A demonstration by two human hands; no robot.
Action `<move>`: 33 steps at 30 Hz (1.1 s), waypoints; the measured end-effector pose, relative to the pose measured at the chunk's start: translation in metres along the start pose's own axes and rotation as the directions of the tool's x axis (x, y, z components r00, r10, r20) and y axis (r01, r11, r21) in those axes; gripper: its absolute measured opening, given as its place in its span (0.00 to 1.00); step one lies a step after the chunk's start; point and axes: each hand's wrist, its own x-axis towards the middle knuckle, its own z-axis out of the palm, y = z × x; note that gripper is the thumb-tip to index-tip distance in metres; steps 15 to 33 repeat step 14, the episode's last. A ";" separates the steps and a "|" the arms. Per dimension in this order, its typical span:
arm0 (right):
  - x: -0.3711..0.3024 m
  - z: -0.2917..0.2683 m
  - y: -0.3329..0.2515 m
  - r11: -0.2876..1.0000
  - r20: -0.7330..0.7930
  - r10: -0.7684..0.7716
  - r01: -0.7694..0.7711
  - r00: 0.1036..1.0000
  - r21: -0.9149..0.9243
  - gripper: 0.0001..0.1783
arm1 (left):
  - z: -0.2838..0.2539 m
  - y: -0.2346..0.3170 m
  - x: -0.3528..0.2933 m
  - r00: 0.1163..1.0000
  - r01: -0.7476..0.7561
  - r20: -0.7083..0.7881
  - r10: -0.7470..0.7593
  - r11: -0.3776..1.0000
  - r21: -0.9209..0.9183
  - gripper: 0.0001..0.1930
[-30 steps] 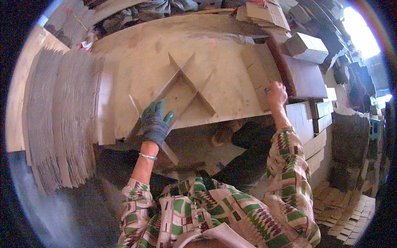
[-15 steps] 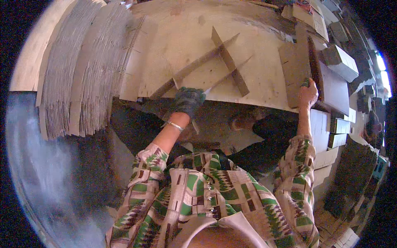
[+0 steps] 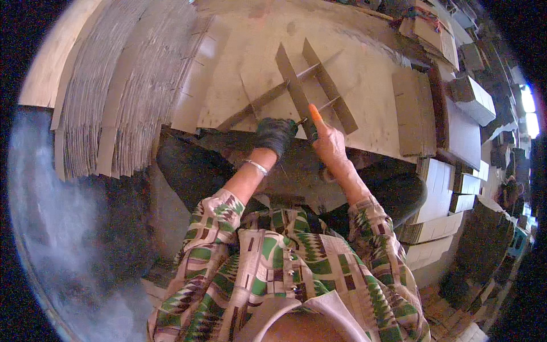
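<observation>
At the centre of the frame, on the pale wooden surface (image 3: 364,62), stands a partly slotted brown cardboard divider grid (image 3: 302,94): two cross strips seated on long ones. The gloved left hand (image 3: 274,134) pinches its near edge; the bare right hand (image 3: 329,142) rests beside it, forefinger outstretched, while unused flat cardboard strips (image 3: 114,97) remain stacked at left.

Your left hand (image 3: 275,134) wears a dark, matt knit glove; the divider strips (image 3: 296,91) just beyond it are rough brown cardboard, on a dull cardboard-covered desk (image 3: 364,74).
</observation>
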 end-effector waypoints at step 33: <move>0.008 -0.002 -0.003 0.996 0.155 -0.021 0.033 0.988 -0.077 0.60 | -0.001 -0.006 0.004 0.989 0.076 0.136 -0.062 0.992 -0.103 0.13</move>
